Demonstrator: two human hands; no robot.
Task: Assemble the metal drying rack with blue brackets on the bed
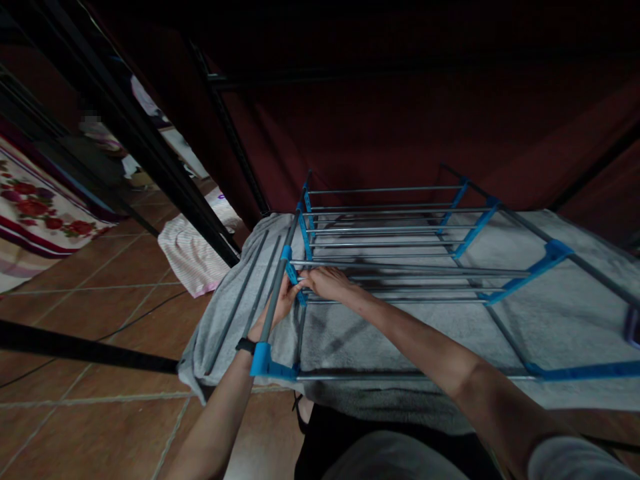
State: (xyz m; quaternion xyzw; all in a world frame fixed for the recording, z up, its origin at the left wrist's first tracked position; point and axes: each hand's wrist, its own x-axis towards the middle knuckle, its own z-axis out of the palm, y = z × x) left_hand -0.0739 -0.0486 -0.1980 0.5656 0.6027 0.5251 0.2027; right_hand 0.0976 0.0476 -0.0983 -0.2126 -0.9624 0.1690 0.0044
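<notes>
No text, label, brand, number or sign can be read. A small purple mark (221,197) on the pale ribbed cloth (193,252) lying on the tiled floor (100,333) is too small to tell as lettering or pattern.

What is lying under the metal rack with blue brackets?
A gray blanket lies beneath the metal rack. The right forearm hides part of the blanket; whatever supports the blanket is covered, so I cannot tell.
</notes>
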